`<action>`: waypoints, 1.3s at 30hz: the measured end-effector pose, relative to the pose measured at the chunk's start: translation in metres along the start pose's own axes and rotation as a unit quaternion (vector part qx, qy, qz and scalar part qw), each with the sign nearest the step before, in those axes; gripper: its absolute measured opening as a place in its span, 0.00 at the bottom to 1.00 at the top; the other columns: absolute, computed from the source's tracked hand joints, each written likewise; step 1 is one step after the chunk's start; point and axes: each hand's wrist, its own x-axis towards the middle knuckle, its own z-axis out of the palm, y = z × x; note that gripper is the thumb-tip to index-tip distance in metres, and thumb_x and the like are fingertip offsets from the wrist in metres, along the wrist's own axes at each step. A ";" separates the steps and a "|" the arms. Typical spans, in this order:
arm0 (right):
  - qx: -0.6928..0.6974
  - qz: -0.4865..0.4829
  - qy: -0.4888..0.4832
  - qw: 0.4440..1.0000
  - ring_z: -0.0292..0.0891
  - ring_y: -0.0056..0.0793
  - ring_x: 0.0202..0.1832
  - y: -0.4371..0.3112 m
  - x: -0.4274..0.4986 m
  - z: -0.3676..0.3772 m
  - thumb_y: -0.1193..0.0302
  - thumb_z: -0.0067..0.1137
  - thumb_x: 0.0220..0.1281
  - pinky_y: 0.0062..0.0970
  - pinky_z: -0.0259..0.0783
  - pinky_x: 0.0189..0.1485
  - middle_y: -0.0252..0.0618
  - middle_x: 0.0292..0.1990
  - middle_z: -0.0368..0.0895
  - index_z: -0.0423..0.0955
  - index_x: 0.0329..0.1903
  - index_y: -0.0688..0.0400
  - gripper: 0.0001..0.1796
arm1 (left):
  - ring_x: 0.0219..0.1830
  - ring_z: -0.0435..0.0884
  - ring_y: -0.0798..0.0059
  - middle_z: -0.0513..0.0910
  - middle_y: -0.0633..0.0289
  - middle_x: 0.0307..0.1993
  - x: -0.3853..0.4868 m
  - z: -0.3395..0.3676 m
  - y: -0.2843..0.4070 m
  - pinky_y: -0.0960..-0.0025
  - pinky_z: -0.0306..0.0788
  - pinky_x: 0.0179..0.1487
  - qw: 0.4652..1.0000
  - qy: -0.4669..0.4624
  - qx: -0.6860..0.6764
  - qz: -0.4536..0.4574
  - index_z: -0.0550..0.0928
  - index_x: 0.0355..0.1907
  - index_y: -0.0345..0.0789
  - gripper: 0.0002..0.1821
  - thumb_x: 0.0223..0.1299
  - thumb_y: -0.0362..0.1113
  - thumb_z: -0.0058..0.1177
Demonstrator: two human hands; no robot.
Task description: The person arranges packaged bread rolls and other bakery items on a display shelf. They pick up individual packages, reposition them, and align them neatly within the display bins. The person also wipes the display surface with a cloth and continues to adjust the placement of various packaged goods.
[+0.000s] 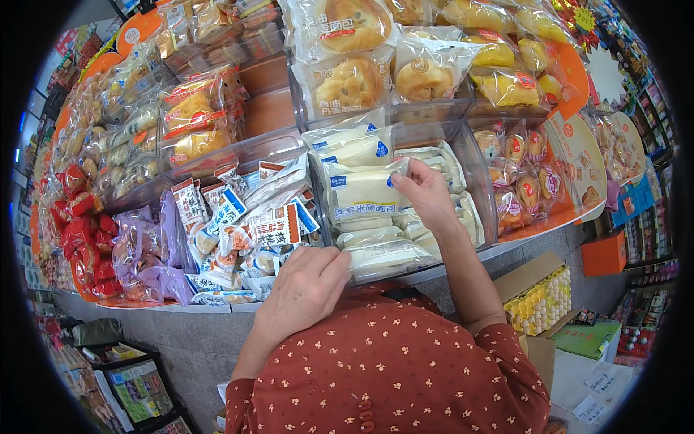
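Observation:
My right hand pinches the upper right corner of a clear-wrapped white bread pack. The pack leans upright in a clear plastic bin, with similar packs behind it. Another wrapped bread pack lies flat at the front of this bin, and more are stacked at its right side. My left hand lies back-up over the front edge, between the bread and a bin of small sachets. Its fingertips are by the front bread pack; what they touch is hidden.
Round wrapped breads and yellow wrapped cakes fill the upper tier. Purple-wrapped and red-wrapped snacks are on the left. An open carton of eggs stands below right; a black rack is at lower left.

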 end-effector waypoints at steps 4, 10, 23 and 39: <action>0.015 0.001 -0.003 1.000 0.71 0.12 0.37 0.001 0.001 -0.001 0.74 0.56 0.67 0.18 0.69 0.40 0.28 0.35 0.81 0.79 0.44 0.65 0.09 | 0.37 0.79 0.61 0.78 0.56 0.35 0.001 0.001 0.000 0.63 0.69 0.43 1.000 -0.002 -0.001 -0.005 0.77 0.42 0.30 0.14 0.50 0.27 0.61; 0.034 0.005 0.008 0.999 0.73 0.13 0.38 0.002 0.000 -0.002 0.74 0.55 0.68 0.19 0.70 0.43 0.30 0.36 0.82 0.79 0.44 0.65 0.09 | 0.36 0.79 0.61 0.78 0.56 0.34 0.000 0.002 -0.001 0.63 0.69 0.43 1.000 0.001 0.005 0.008 0.77 0.42 0.30 0.14 0.51 0.27 0.61; 0.070 0.011 0.022 0.997 0.70 0.10 0.34 0.005 0.002 -0.001 0.71 0.52 0.70 0.16 0.66 0.39 0.26 0.33 0.82 0.80 0.42 0.63 0.10 | 0.37 0.79 0.60 0.77 0.57 0.34 0.000 0.001 0.000 0.62 0.70 0.42 1.000 -0.014 -0.002 0.007 0.77 0.40 0.32 0.12 0.51 0.26 0.58; 0.115 0.033 0.022 0.993 0.71 0.13 0.36 0.005 0.000 -0.005 0.71 0.52 0.70 0.18 0.67 0.42 0.29 0.37 0.82 0.81 0.42 0.62 0.10 | 0.37 0.79 0.57 0.79 0.55 0.35 -0.001 0.001 -0.002 0.59 0.72 0.42 1.000 0.002 -0.009 -0.016 0.77 0.35 0.30 0.12 0.44 0.21 0.56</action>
